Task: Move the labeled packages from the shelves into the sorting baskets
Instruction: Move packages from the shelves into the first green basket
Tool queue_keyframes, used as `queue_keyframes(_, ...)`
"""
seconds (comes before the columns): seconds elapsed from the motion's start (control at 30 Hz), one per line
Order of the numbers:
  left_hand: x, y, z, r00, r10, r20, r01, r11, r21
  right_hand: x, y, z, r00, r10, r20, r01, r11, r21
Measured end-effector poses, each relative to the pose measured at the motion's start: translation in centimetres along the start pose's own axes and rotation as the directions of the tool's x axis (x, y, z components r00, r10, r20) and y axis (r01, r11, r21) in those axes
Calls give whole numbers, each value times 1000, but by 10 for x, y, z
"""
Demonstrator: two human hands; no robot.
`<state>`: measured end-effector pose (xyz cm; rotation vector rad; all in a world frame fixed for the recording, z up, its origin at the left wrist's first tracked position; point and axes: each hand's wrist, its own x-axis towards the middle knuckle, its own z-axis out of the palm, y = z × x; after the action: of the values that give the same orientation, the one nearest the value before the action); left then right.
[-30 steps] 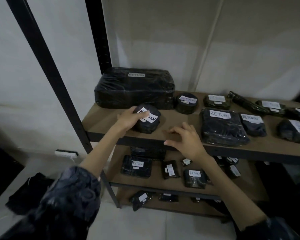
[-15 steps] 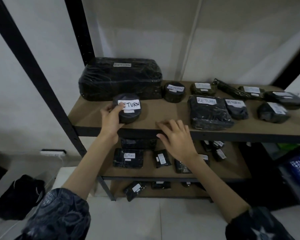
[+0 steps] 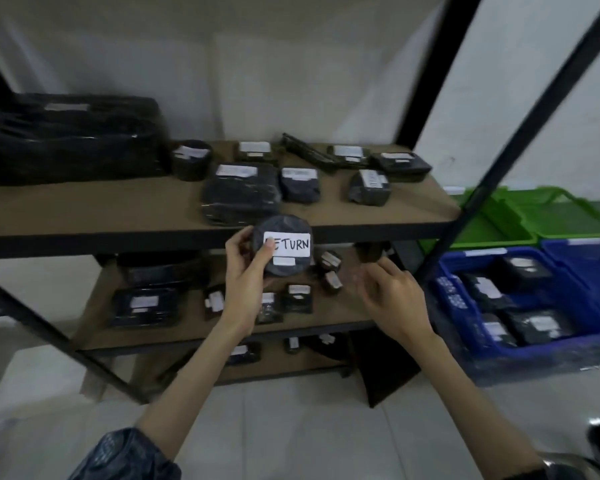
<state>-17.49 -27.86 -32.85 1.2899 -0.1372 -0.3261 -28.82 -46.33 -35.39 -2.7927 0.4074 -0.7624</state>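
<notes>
**Round "RETURN" package off the shelf, on its way to a basket**

You are in the carrying step. Your left hand [image 3: 248,268] has its grip clamped on the round package [image 3: 282,245]: the thumb lies across the left end of its white label and the other fingers wrap behind it. The package is in the air, just in front of the front edge of the top shelf [image 3: 84,209], near the middle of that edge and clear of the board. Its label faces you and reads "RETURN", with the first letter hidden under your thumb.

Your right hand [image 3: 387,299] holds nothing. Its fingers are loosely curled and blurred, and it hangs in front of the middle shelf [image 3: 336,311], below and to the right of the package, apart from it. Both forearms reach up from the bottom of the view, the left one nearly straight to the package.

The next move, as I judge it, is to swing the package to the right, to the baskets past the right end of the shelves. The blue basket [image 3: 461,327] already holds several wrapped packages; the green basket [image 3: 568,220] stands behind it. The basket tags are too blurred to read, so you will have to match the label yourself. Mind the slanted black post [image 3: 499,168] that crosses between the shelf and the baskets.

Many labelled packages remain on all three shelves, so the task looks far from done.
</notes>
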Motion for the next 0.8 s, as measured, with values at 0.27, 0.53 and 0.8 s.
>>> queue_keyframes(0.27,-50,-128,169,874,-482,-56,482,876,-8,-66,188,-57,958,235,165,-234,972,-27)
queue_keyframes(0.53,3,-190,332,888,-454,69,450,890,72,-45,346,-64,912,320,256,-309,947,-82)
queue_keyframes(0.8,85,-247,480,859,-505,80,496,861,114,45,484,-75,893,369,259,-372,927,-40)
